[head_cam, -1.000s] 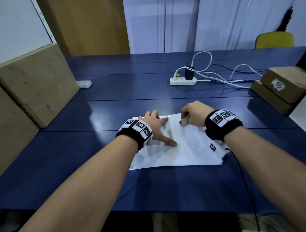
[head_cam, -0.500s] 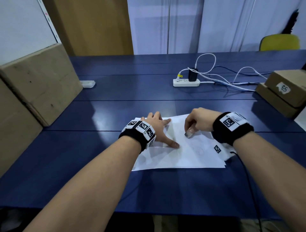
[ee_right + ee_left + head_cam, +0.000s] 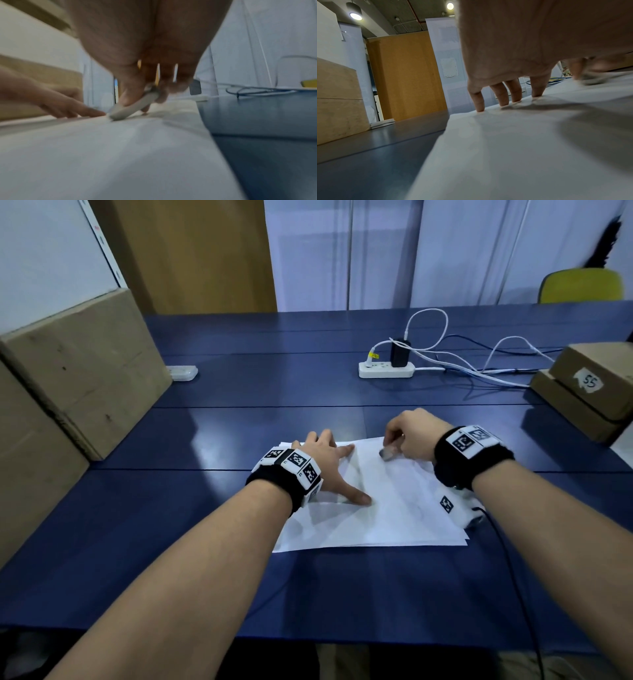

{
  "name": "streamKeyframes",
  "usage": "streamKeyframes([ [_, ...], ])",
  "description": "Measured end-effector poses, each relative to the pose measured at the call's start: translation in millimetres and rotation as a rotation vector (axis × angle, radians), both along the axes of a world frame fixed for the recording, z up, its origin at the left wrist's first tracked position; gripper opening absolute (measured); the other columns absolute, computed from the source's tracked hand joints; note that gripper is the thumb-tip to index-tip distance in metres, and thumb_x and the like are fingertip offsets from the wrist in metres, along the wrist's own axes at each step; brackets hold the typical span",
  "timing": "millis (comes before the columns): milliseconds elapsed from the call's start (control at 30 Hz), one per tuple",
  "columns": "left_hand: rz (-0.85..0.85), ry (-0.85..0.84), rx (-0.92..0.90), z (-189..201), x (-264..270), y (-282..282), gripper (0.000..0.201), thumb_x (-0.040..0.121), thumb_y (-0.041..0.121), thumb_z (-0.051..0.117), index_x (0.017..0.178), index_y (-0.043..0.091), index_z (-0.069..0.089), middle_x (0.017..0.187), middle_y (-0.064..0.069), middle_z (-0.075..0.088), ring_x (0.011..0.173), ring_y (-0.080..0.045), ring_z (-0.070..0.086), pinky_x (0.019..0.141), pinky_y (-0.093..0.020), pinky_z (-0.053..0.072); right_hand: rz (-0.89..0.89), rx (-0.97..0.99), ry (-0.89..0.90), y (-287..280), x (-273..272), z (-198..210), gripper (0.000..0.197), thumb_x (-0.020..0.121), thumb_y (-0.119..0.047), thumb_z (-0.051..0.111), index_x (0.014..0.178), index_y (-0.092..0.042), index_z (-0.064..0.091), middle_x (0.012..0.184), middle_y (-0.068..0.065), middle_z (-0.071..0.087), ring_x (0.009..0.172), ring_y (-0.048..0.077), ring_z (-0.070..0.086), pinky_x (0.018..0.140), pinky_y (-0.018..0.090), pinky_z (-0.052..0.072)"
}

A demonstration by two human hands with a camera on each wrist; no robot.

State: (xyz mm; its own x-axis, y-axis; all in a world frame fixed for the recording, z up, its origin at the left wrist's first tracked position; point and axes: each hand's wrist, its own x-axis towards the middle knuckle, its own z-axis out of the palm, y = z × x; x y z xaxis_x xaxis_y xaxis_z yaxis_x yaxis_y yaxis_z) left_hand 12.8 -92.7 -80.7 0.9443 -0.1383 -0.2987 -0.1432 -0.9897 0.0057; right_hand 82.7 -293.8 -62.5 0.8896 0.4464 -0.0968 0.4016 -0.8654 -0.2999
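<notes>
The left hand point(image 3: 323, 463) lies flat on the paper stack point(image 3: 394, 515) with its fingers straight and spread. Its fingertips point(image 3: 503, 98) press the far left part of the top sheet, and the thumb points toward the middle of the sheet. The right hand point(image 3: 412, 436) is curled and pinches a small grey-white block, probably an eraser point(image 3: 387, 453); motion blur in the right wrist view prevents a firmer identification. The eraser is tilted, with its lower end touching the top sheet near the far edge and near the left index fingertip. The two hands are close to each other but do not touch. The paper stack rests on the blue bench point(image 3: 239, 392), toward its front edge. A white power strip point(image 3: 385, 369) with cables lies farther back. Large cardboard boxes point(image 3: 85, 364) stand at the left side of the bench, and a smaller box marked 55 point(image 3: 596, 378) sits at the right
</notes>
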Motion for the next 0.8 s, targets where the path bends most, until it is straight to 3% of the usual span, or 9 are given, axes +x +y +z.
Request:
streamKeyframes([
  [67,0.002,-0.002,0.002,0.2,-0.6,-0.2,0.125,0.048,0.097,0.058,0.154,0.044,0.019,0.137,0.002,0.035,0.129,-0.024,0.032,0.106,-0.048,0.034,-0.024,0.007,-0.051,3.3,6.2,0.8,0.013,0.075,-0.027,0.079,0.084,-0.021,0.072,0.08,-0.004,0.07,0.085,0.018,0.067,0.074,0.029,0.054],
  [233,0.008,-0.004,-0.004,-2.2,0.4,1.1,0.126,0.046,0.097,0.059,0.154,0.043,0.022,0.134,0.002,0.035,0.129,-0.024,0.032,0.106,-0.049,0.033,0.086,-0.015,0.125,0.8,-2.3,-0.6,0.016,0.066,-0.025,0.087,0.078,-0.023,0.077,0.073,-0.008,0.073,0.074,0.006,0.066,0.069,0.023,0.051],
  [433,0.01,-0.004,0.003,-1.6,-0.2,-0.1,0.126,0.046,0.098,0.057,0.154,0.044,0.02,0.136,0.002,0.035,0.129,-0.024,0.032,0.106,-0.049,0.033,-0.033,0.032,-0.053,3.0,9.8,-0.2,0.01,0.075,-0.025,0.078,0.083,-0.021,0.074,0.081,-0.002,0.073,0.084,0.019,0.068,0.076,0.033,0.057],
  [567,0.013,-0.001,-0.004,-2.0,0.4,0.2,0.126,0.045,0.097,0.059,0.153,0.044,0.023,0.134,0.001,0.035,0.129,-0.025,0.032,0.106,-0.05,0.033,0.1,-0.035,0.118,2.3,-2.7,-0.8,0.016,0.067,-0.028,0.087,0.079,-0.024,0.077,0.072,-0.009,0.073,0.076,0.009,0.066,0.071,0.025,0.052],
  [733,0.014,-0.006,0.002,0.4,-1.2,-1.5,0.125,0.047,0.096,0.059,0.154,0.045,0.02,0.138,0.001,0.035,0.131,-0.025,0.031,0.105,-0.049,0.033,-0.019,-0.021,-0.071,5.3,4.4,0.2,0.014,0.079,-0.03,0.075,0.089,-0.021,0.073,0.081,-0.004,0.068,0.086,0.019,0.064,0.071,0.027,0.049],
  [800,0.014,-0.01,0.002,0.5,-1.8,-0.9,0.125,0.047,0.097,0.059,0.154,0.044,0.02,0.138,0.001,0.035,0.131,-0.025,0.031,0.105,-0.05,0.033,-0.027,-0.007,-0.051,4.0,6.4,-0.4,0.012,0.076,-0.029,0.077,0.084,-0.022,0.072,0.077,-0.006,0.068,0.085,0.019,0.066,0.07,0.028,0.051],
])
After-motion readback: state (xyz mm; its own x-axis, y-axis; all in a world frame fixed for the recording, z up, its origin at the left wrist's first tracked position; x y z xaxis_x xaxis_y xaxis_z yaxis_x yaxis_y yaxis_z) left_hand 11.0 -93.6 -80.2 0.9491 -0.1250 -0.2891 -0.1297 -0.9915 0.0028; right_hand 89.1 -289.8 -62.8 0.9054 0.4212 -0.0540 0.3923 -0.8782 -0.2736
